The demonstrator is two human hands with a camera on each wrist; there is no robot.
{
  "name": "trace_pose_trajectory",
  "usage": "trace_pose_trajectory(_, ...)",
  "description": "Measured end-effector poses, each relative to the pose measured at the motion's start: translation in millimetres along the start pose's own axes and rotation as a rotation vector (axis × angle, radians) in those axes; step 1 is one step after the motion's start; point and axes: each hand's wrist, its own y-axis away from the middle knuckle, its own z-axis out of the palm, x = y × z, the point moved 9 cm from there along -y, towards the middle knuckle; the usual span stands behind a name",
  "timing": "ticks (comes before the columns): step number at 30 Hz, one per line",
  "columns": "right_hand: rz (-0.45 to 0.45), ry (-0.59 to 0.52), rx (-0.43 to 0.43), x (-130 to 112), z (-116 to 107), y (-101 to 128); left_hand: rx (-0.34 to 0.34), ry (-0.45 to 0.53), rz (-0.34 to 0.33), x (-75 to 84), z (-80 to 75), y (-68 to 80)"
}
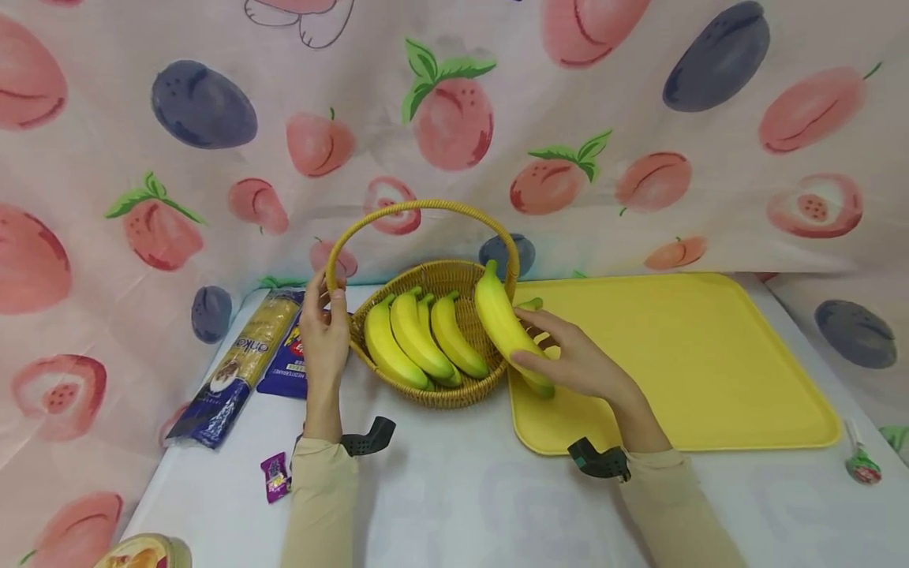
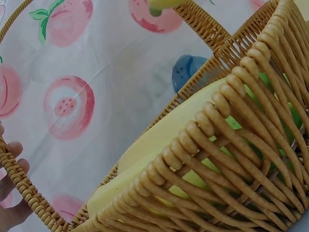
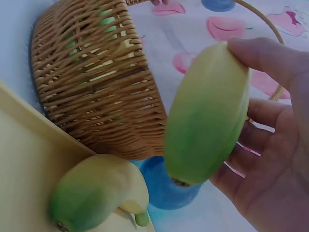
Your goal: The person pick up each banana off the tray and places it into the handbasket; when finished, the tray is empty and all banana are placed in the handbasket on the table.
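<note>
My left hand grips the left side of a wicker basket's arched handle. In the left wrist view its fingers are curled at that handle. Several yellow bananas lie side by side inside the basket. My right hand holds another banana between thumb and fingers, raised at the basket's right rim and over the edge of the yellow tray. One more banana lies on the tray beside the basket, mostly hidden behind my right hand in the head view.
Left of the basket lie a long pasta pack and a blue packet, partly behind my left arm. A purple candy is nearer. A jar lid shows at lower left, a lollipop at far right. Fruit-printed cloth hangs behind.
</note>
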Motion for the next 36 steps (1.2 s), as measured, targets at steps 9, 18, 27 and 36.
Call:
trace_pose_trajectory(9, 0.047, -0.021, 0.019, -0.6, 10.6, -17.5, -0.006, -0.001, -0.021, 12.9, -2.7, 4.5)
trace_pose_trajectory(18, 0.093, -0.011, -0.003, -2.9, 18.3, -43.8, -0.002, -0.001, -0.01, 12.7, -2.0, 2.1)
trace_pose_trajectory(27, 0.217, 0.066, -0.041, -2.7, 27.1, -68.5, -0.013, -0.026, -0.002, 15.4, 0.1, 2.8)
trace_pose_trajectory(36, 0.246, 0.112, -0.106, -5.0, 39.9, -90.2, 0.005, -0.015, 0.019, -16.0, -0.9, -5.9)
